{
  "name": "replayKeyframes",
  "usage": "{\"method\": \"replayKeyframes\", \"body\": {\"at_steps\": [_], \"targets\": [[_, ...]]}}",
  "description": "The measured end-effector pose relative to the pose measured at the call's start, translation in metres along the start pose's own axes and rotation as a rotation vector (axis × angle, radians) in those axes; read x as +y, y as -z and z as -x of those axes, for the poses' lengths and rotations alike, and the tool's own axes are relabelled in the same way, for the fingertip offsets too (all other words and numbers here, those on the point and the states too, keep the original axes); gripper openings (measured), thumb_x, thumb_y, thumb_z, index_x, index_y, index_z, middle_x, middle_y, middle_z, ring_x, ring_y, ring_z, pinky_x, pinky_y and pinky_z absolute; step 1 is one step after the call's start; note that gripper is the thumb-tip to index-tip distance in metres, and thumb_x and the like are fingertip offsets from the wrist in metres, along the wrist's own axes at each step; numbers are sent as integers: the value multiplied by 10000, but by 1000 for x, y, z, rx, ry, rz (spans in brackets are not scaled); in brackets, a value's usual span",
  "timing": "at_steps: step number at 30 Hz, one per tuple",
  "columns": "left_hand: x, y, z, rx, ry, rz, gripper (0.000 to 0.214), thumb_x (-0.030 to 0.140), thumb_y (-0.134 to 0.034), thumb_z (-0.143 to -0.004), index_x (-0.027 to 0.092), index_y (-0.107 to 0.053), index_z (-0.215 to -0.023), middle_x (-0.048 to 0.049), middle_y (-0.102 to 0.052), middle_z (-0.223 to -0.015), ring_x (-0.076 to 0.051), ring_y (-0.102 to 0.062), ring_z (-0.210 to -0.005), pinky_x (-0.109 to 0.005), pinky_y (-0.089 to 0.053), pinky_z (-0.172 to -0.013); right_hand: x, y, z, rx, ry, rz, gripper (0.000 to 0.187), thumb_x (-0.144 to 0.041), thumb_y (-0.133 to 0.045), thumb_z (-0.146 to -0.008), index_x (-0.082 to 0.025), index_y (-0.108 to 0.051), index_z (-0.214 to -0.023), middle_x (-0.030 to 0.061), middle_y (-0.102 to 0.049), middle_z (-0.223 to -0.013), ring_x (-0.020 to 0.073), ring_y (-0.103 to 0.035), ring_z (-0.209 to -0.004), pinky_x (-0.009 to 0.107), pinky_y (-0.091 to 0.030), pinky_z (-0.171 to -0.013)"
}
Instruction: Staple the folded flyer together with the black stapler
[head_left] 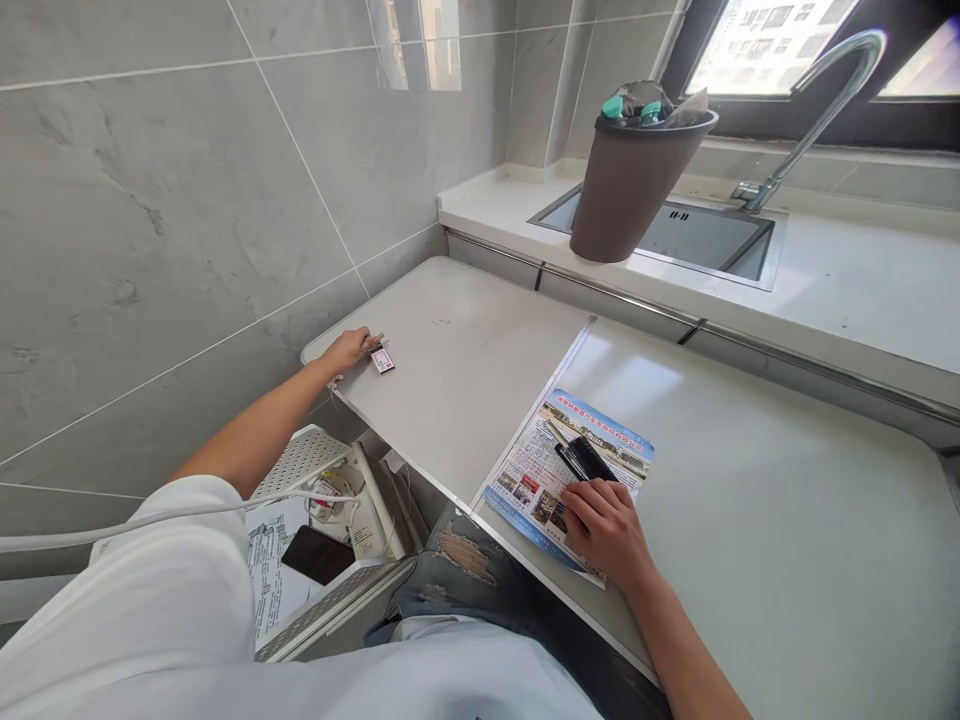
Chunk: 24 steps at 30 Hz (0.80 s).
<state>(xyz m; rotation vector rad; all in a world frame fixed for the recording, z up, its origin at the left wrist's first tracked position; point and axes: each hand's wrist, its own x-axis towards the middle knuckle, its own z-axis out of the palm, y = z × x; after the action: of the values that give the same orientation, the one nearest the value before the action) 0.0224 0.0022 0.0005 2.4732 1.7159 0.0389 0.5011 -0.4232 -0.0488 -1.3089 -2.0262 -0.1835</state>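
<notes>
At the far left of the table, my left hand point(351, 350) has its fingers pressed together at the upper edge of a small flat phone battery point(382, 360) with a white and red label. A short pale piece shows by the fingertips, too small to name. My right hand point(609, 525) is closed over the near end of a black phone point(592, 458), its fingers hiding that end. Beside the phone, a slim black part with a shiny edge point(570, 462) lies tilted. Both rest on a printed leaflet point(529, 455) with a blue border.
The white folding table point(465, 400) has a seam down its middle. Below left, a white cart point(300, 450) holds papers, cables and a dark smartphone point(319, 555). A white cable point(150, 525) crosses my left arm. A brown bin point(634, 190) stands by the sink point(750, 250).
</notes>
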Motion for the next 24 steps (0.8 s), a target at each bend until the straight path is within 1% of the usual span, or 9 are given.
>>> {"method": "replayKeyframes", "body": {"at_steps": [3, 5, 10, 12, 14, 17, 20, 22, 24], "targets": [[-2, -2, 4, -2, 18, 47, 546, 670, -422, -1050, 219, -663, -857, -122, -744, -842, -251, -676, -803, -333, -441, -707, -1, 2, -2, -1, 6, 2, 209, -22, -663, -963, -224, -685, -1015, 29, -790, -959, 205, -656, -881, 396, -447, -859], [-2, -2, 7, 8, 24, 81, 569, 683, -441, -1034, 218, -664, -794, -114, -736, -805, -239, -659, -766, -335, -440, -698, -2, 3, -3, -3, 6, 2, 216, -21, -664, -958, -228, -689, -1011, 27, -791, -955, 204, -657, -875, 392, -448, -858], [0, 2, 9, 68, 51, 167, 601, 665, -427, -1040, 202, -701, -771, -94, -704, -740, -222, -631, -712, -337, -446, -693, -1, 4, -3, -11, 10, 14, 207, -25, -666, -956, -226, -688, -1002, 25, -793, -948, 205, -659, -864, 393, -438, -848], [0, 4, 9, 78, 75, 194, 582, 650, -442, -1043, 202, -681, -758, -74, -665, -675, -206, -599, -652, -332, -435, -669, -2, 5, -3, -17, 7, 18, 205, -27, -668, -953, -227, -691, -995, 26, -796, -952, 206, -665, -867, 395, -434, -846], [0, 5, 8, 77, 98, 213, 527, 625, -490, -1033, 206, -635, -749, -57, -641, -639, -189, -564, -608, -321, -422, -647, -2, 6, -3, -16, 3, 19, 208, -27, -670, -948, -228, -696, -992, 24, -801, -960, 206, -671, -874, 396, -432, -853], [1, 5, 8, 67, 106, 226, 405, 568, -576, -1007, 201, -624, -841, -43, -660, -667, -180, -553, -612, -310, -417, -671, -2, 7, -3, -27, -5, 24, 208, -29, -676, -943, -229, -699, -993, 21, -804, -969, 207, -671, -886, 400, -434, -875], [2, 3, 9, 66, 82, 219, 360, 536, -604, -995, 188, -658, -921, -64, -696, -764, -202, -581, -713, -312, -419, -732, -2, 8, -3, -44, -4, 40, 198, -33, -687, -936, -227, -689, -970, 16, -799, -952, 202, -660, -868, 401, -432, -868], [4, 3, 10, 71, 59, 212, 369, 545, -619, -984, 185, -680, -931, -90, -719, -865, -224, -598, -814, -317, -426, -784, -1, 8, -2, -46, 3, 49, 195, -34, -698, -929, -226, -686, -962, 13, -798, -945, 199, -657, -856, 399, -431, -858], [7, 4, 11, 71, 51, 195, 367, 546, -654, -959, 186, -684, -893, -98, -711, -892, -239, -593, -861, -320, -425, -809, 0, 7, -2, -43, 13, 59, 196, -34, -704, -924, -225, -688, -963, 13, -799, -946, 199, -660, -853, 398, -431, -855]]}}
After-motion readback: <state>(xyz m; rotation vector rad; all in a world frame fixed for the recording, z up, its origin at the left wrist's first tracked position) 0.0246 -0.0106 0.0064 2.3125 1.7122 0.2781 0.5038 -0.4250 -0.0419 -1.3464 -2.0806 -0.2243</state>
